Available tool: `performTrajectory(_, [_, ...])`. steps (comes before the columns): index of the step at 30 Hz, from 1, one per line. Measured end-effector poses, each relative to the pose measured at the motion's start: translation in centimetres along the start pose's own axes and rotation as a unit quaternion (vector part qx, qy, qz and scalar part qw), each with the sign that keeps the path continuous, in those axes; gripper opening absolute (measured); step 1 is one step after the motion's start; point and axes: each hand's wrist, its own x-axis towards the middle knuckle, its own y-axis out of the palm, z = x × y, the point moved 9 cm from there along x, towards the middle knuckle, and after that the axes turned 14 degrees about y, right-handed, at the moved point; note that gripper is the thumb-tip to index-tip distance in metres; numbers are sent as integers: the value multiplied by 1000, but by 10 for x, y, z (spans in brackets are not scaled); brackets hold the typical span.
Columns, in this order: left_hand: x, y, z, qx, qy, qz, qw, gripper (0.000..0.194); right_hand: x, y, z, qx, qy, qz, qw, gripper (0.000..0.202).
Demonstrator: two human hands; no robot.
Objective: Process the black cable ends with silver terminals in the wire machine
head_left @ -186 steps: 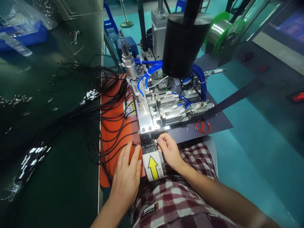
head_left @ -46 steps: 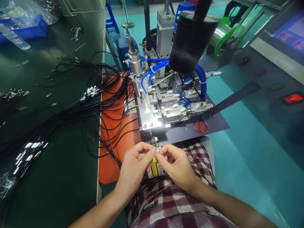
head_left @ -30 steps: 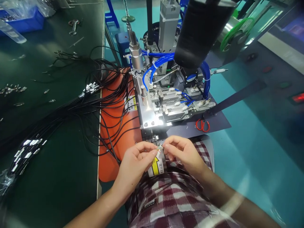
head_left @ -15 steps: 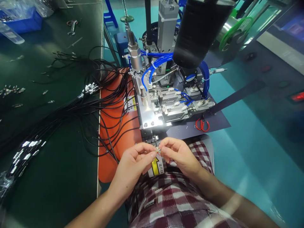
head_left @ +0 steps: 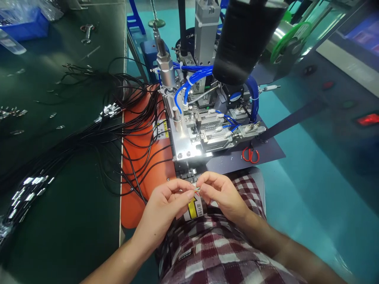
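My left hand (head_left: pixel 164 203) is closed in a pinch on the thin coloured wires (head_left: pixel 197 190) of a cable end. My right hand (head_left: pixel 226 197) pinches the same wires from the other side, its fingertips almost meeting the left ones. Fingers cover most of the wires, so their number cannot be told. Just below sits a label with a yellow arrow (head_left: pixel 193 209). Beyond the hands stands a metal machine (head_left: pixel 185 148) with blue air tubes (head_left: pixel 201 73). Black cables (head_left: pixel 85 136) run from the table onto its orange side surface (head_left: pixel 130 211).
Red-handled scissors (head_left: pixel 251 156) lie on the machine's dark base plate. On the dark green table (head_left: pixel 83 232) are bundled cables with metal connectors (head_left: pixel 32 185), a wrench (head_left: pixel 88 34) and a blue bin (head_left: pixel 32 29). A green-rimmed wire spool (head_left: pixel 291 41) hangs at the upper right.
The whole view has shifted slightly, so the scene appears a little further left. Both hands keep their pinch on the wires, with only small fingertip movement.
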Motion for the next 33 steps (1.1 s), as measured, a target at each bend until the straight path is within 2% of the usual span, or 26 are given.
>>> performTrajectory(10, [2,4,-1,-24,5,17,1000,17,-2,3,3,-15,-17,-1,1000,22])
performTrajectory(14, [2,7,-1,-26,-2,31,999,19,-6,6,5,-55,-29,-3,998,24])
performTrajectory(17, [-1,8,2,-9,-20,39,999,20,-8,10,7,-88,-27,17,996,24])
performTrajectory(20, [-2,7,4,8,-31,29,999,20,-7,11,10,-117,-24,38,992,23])
performTrajectory(24, [-1,5,0,20,-11,-8,1000,21,-3,9,11,-113,-12,46,993,22])
performTrajectory(28, [1,2,-3,31,4,-40,999,20,-2,-3,14,-113,-22,-23,993,19])
performTrajectory(33, [3,1,-1,40,0,-44,998,23,-9,-9,15,-175,-32,-112,978,13])
